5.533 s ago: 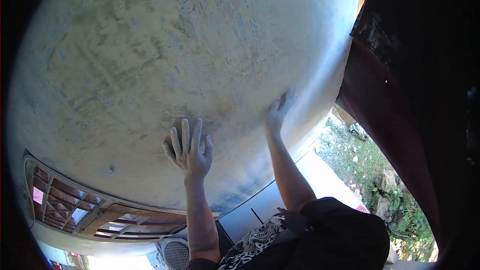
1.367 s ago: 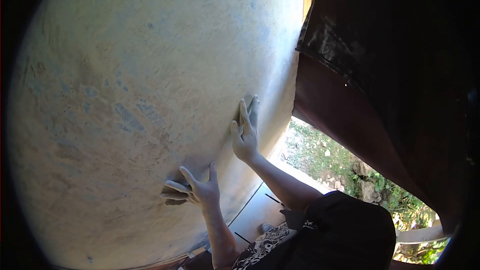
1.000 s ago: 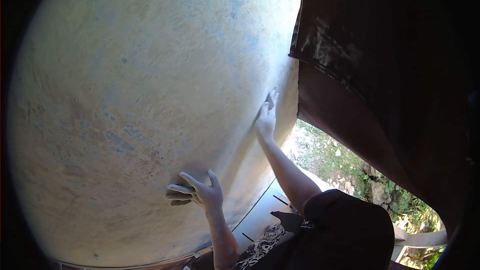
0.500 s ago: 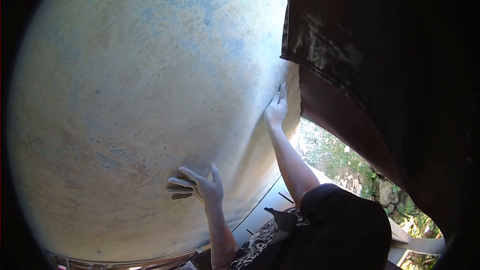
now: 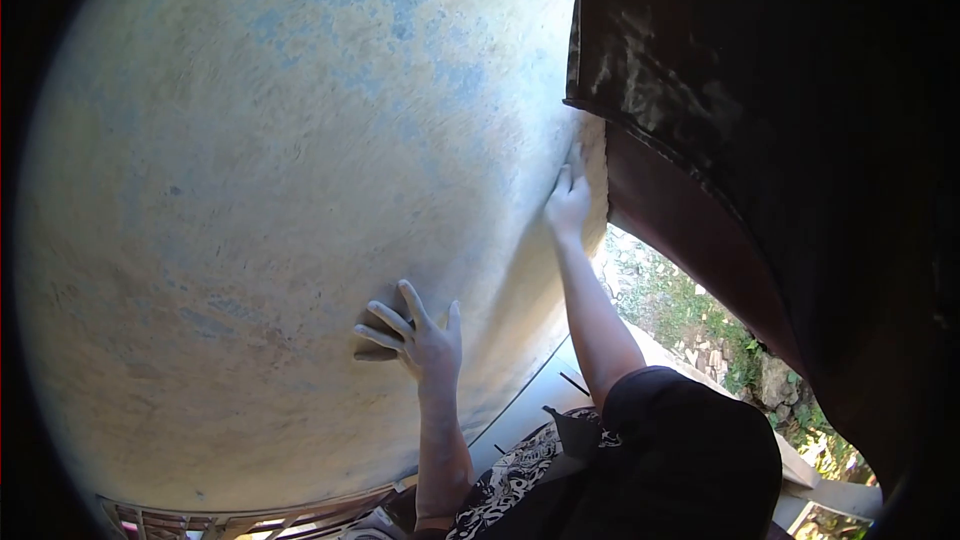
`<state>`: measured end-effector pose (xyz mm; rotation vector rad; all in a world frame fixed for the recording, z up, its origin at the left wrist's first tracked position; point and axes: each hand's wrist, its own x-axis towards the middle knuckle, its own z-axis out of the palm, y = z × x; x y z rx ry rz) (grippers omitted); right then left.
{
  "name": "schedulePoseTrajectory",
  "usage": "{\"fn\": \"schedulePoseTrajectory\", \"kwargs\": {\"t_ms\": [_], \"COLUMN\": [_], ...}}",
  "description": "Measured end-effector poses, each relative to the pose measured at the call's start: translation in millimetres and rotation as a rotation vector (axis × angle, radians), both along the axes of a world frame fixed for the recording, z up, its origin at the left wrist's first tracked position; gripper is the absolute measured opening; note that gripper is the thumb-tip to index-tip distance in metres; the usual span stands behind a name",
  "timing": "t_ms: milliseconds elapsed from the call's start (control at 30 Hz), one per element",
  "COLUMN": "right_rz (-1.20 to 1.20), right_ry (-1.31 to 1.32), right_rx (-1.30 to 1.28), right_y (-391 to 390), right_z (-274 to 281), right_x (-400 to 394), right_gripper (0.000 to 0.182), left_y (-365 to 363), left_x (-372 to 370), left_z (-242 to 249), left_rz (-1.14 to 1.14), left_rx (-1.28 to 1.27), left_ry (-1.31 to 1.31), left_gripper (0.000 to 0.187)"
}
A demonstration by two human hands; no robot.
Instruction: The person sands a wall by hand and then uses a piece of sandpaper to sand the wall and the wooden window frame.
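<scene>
A large whitish-beige surface (image 5: 250,240) with worn blue patches fills the left and middle of the view; it looks curved. My left hand (image 5: 415,338) lies against its lower part, fingers spread and coated in pale dust, with a dark shadow beside them. Higher up, near the surface's right edge, my right hand (image 5: 569,202) presses in with the thumb close to the fingers. Its fingertips point upward and are partly hidden. Whatever may be under them I cannot make out.
A dark brown sheet-like panel (image 5: 690,90) overhangs on the right, its lower edge close to my right hand. Beyond it show grass and stones (image 5: 690,315). Slatted brown framework (image 5: 240,522) runs along the bottom. A pale ledge (image 5: 535,390) lies beside my patterned clothing.
My left hand has slid up and slightly right over the surface, its fingers spreading more upward. My right hand has shifted slightly up and right.
</scene>
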<state>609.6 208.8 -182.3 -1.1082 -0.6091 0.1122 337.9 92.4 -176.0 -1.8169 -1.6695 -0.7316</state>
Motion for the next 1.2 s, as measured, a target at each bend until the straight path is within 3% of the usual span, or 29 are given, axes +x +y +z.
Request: {"fn": "schedulePoseTrajectory", "kwargs": {"t_ms": [100, 167, 233, 300, 400, 600, 700, 767, 900, 1000, 1100, 1200], "right_rz": [0.114, 0.064, 0.114, 0.186, 0.137, -0.009, 0.11, 0.089, 0.204, 0.143, -0.024, -0.012], "right_ry": [0.196, 0.082, -0.147, -0.284, -0.362, -0.029, 0.109, -0.074, -0.366, -0.412, -0.233, -0.011], "right_rx": [-0.08, -0.044, 0.097, 0.06, 0.112, -0.093, -0.091, -0.005, 0.049, 0.091, 0.038, -0.022], "right_y": [-1, -26, -39, -70, -41, -3, -11, -35, -82, -58, -20, -1], "right_z": [7, 32, 12, 6, -31, 4, 16, 24, -8, -31, -18, 9], "right_x": [18, -25, -76, -116, -86, 16, 19, -23, -117, -95, -51, 5], "right_gripper": [0.043, 0.041, 0.045, 0.055, 0.061, 0.045, 0.043, 0.044, 0.057, 0.059, 0.053, 0.045], "left_y": [-3, -1, 5, 5, 7, 4, 6, 7, 9, 9, 8, 8], "left_x": [-2, 2, 7, 9, 9, 10, 10, 11, 10, 8, 8, 8], "left_z": [-4, -2, -7, -10, -10, -7, -8, -11, -14, -13, -15, -15], "left_rz": [-0.067, -0.005, -0.021, -0.035, -0.03, -0.013, -0.015, -0.049, -0.07, -0.065, -0.043, -0.023], "left_rx": [0.011, 0.024, 0.055, 0.08, 0.088, 0.044, 0.017, 0.075, 0.069, 0.046, 0.021, 0.014], "left_ry": [0.027, 0.062, 0.025, -0.004, -0.004, 0.073, -0.002, 0.022, 0.004, 0.052, 0.027, 0.038], "left_gripper": [0.12, 0.119, 0.115, 0.11, 0.112, 0.12, 0.107, 0.117, 0.113, 0.113, 0.107, 0.107]}}
